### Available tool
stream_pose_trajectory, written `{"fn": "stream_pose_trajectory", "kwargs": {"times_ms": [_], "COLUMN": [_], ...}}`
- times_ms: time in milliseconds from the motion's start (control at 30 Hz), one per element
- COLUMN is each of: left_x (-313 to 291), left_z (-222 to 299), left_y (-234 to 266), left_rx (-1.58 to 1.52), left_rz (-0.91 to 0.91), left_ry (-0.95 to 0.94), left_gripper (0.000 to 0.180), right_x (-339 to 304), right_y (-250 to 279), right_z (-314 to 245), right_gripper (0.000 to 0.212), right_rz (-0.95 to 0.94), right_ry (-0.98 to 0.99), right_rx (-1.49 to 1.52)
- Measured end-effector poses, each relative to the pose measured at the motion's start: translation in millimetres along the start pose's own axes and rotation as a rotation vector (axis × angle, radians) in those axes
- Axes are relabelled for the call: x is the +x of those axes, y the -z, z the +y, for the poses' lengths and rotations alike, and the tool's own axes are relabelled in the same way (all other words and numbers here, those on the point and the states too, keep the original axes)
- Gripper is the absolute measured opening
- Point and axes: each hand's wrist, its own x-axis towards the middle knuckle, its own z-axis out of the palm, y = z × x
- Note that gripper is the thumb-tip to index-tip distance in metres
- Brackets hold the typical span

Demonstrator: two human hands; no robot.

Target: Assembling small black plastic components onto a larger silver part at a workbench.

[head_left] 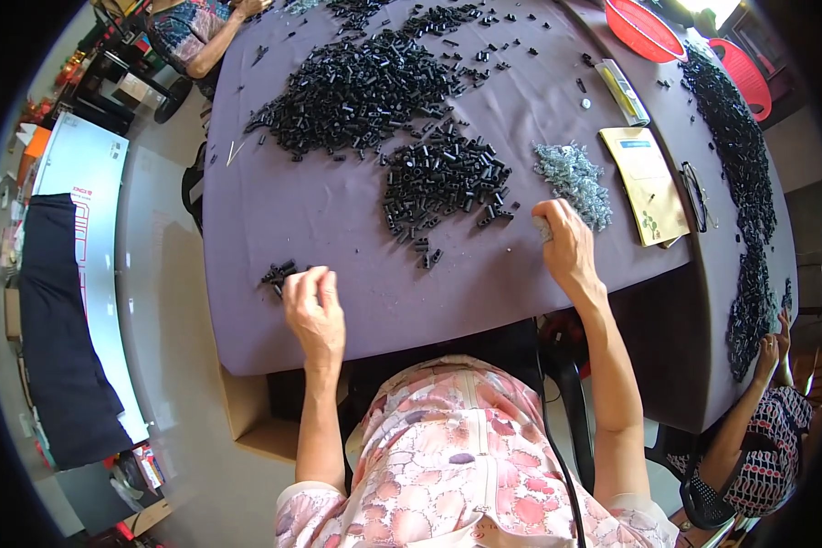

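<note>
My left hand (316,315) is at the near left of the table, fingers curled together beside a small group of black tube-like pieces (279,274). What its fingertips pinch, if anything, is hidden. My right hand (571,247) is closed next to a pile of small clear plastic pieces (575,178). A greyish clump of small clear pieces (543,226) shows at its fingers. Between the hands, farther back, lies a heap of short black tube-like pieces (443,183). Behind it spreads a larger heap of the same black pieces (356,91).
A tan booklet (644,187), a clear-and-yellow pack (623,93) and eyeglasses (697,196) lie at right. Red baskets (646,29) stand at the far right. Two other people sit nearby, one at right (767,438), one at far left (187,36). Purple cloth (411,310) covers the table.
</note>
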Motion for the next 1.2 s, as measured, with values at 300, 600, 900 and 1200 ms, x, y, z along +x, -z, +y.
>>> {"fn": "stream_pose_trajectory", "kwargs": {"times_ms": [300,600,900,1200], "left_x": [-17.7,-23.1,-23.0,-28.5], "left_z": [114.4,137.7,134.1,127.7], "left_y": [-57.5,-80.2,-93.2,-84.3], "left_rx": [-0.911,-0.807,-0.831,-0.901], "left_rz": [-0.559,-0.542,-0.712,-0.666], "left_ry": [0.31,0.139,0.402,0.44], "left_gripper": [0.018,0.007,0.02,0.024], "right_x": [-36.1,-47.1,-12.0,-25.8], "right_y": [5.8,2.5,10.5,17.0], "right_z": [-44.5,-34.4,18.9,-17.7], "right_gripper": [0.021,0.015,0.021,0.033], "right_rz": [-0.259,-0.209,0.208,0.202], "right_ry": [-0.469,-0.497,0.007,0.123], "right_rx": [0.967,1.166,-0.017,0.106]}}
